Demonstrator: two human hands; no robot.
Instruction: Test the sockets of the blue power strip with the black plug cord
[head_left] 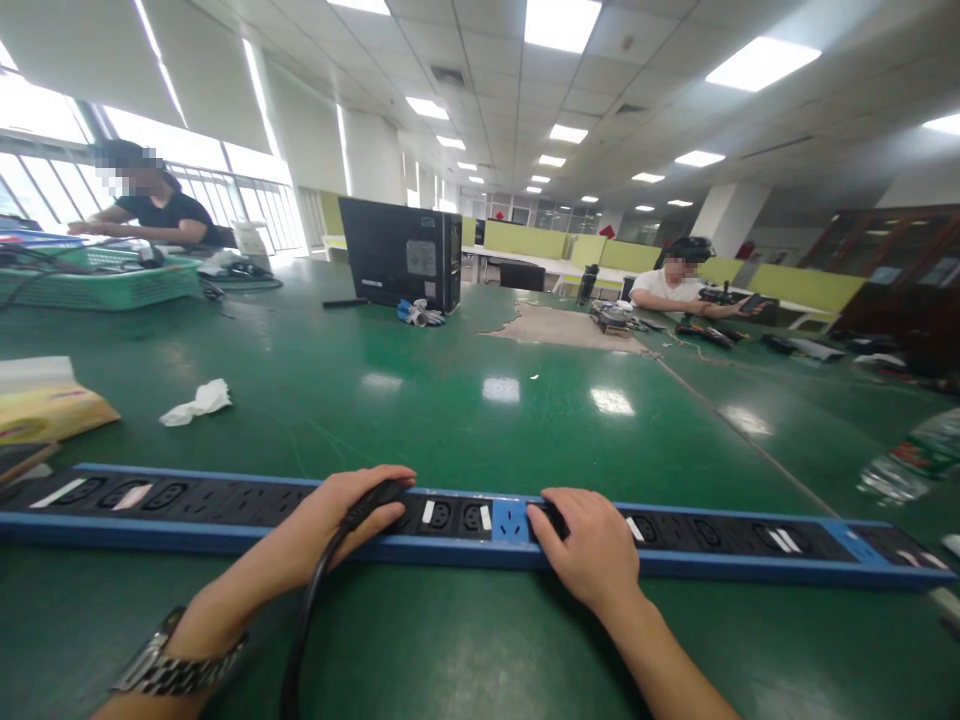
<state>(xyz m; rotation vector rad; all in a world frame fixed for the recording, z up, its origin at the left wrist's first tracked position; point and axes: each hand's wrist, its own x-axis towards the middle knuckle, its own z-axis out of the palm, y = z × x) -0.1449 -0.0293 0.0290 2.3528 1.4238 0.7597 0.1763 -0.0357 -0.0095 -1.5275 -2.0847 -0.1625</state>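
Observation:
A long blue-edged power strip (450, 550) with black sockets lies across the green table in front of me. My left hand (352, 515) is closed round a black plug (373, 500) at the strip's middle; its thick black cable (313, 600) drops toward the near edge. Whether the plug's pins are seated is hidden. Just right of a blue socket (511, 520), my right hand (592, 545) has its thumb and fingers closed on a black plug-like piece (555, 518) at the strip, mostly covered by the hand. Several white labels are stuck along the strip.
A black computer case (401, 255) stands farther back, with gloves (420, 313) beside it. At left are a green basket (97, 285), crumpled tissue (197, 402) and a yellow packet (52, 400). A plastic bottle (915, 455) lies at right. Two people sit at the far sides.

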